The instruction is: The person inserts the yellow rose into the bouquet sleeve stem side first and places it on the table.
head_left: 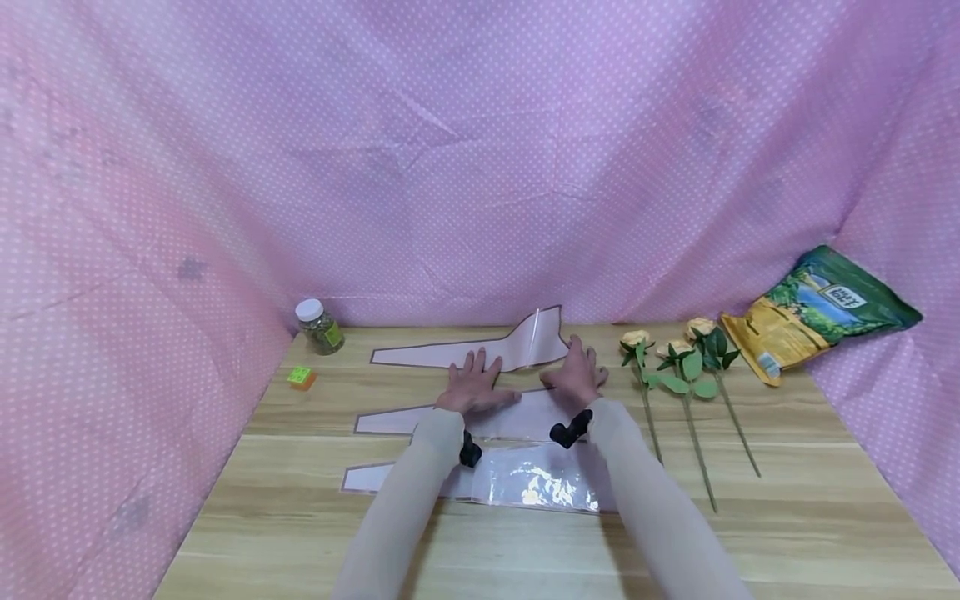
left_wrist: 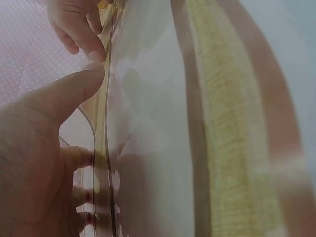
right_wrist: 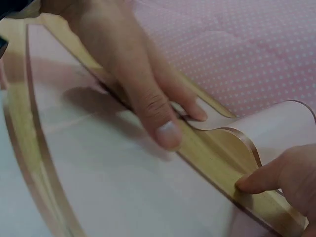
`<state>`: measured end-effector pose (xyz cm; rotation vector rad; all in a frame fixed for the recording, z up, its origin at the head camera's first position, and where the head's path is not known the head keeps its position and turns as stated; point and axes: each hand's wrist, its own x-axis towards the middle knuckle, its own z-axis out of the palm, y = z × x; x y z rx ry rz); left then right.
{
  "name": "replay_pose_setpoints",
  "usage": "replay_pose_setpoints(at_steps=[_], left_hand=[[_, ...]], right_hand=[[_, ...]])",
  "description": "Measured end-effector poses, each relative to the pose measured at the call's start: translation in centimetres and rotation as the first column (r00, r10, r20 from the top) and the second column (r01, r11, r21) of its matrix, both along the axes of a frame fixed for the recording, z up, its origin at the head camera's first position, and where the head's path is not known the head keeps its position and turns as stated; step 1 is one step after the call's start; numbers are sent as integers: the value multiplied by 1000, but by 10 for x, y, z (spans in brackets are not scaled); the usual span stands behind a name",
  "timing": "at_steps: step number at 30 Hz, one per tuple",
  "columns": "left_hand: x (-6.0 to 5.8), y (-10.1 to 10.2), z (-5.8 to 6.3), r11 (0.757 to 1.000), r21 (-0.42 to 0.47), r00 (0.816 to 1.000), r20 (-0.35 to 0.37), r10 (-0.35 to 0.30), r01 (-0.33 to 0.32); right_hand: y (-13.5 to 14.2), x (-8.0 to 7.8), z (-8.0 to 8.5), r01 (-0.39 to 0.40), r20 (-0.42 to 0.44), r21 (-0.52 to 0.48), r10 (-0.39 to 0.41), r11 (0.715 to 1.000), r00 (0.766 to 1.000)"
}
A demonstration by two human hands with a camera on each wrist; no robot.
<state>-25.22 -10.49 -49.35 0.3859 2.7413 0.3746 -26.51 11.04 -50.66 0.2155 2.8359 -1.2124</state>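
Note:
Three tapered, pale plastic sleeves with brown borders lie in rows across the table. The farthest sleeve (head_left: 435,356) buckles upward at its wide right end, near the curtain. My left hand (head_left: 474,387) rests with spread fingers on its front edge, the thumb over the middle sleeve (head_left: 397,420). At the farthest sleeve's right end, my right hand (head_left: 577,375) touches the edge with its fingers extended. In the right wrist view, the right thumb (right_wrist: 264,178) lies over the wooden gap between two sleeves. The glossy nearest sleeve (head_left: 540,479) lies under the forearms.
Three artificial roses (head_left: 690,392) lie to the right. Behind them a green and yellow bag (head_left: 817,312) leans against the pink dotted curtain (head_left: 480,167). At the table's left stand a white-lidded jar (head_left: 321,327) and a small green and orange block (head_left: 302,378).

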Motion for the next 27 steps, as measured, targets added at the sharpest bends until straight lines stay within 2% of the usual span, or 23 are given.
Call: replay_pose_setpoints(at_steps=[5, 11, 22, 27], left_hand=[[0, 0, 1, 1000, -27, 1000, -19, -1, 1], [-1, 1, -1, 999, -39, 1000, -19, 3, -4], [1, 0, 0, 999, -52, 1000, -21, 15, -16], [3, 2, 2, 998, -58, 999, -31, 6, -7]], right_hand=[[1, -6, 5, -33, 36, -101, 37, 994, 999], [-2, -7, 16, -88, 80, -216, 107, 972, 991], [-7, -20, 19, -79, 242, -293, 154, 953, 958], [-9, -20, 24, -87, 246, -334, 176, 939, 953]])
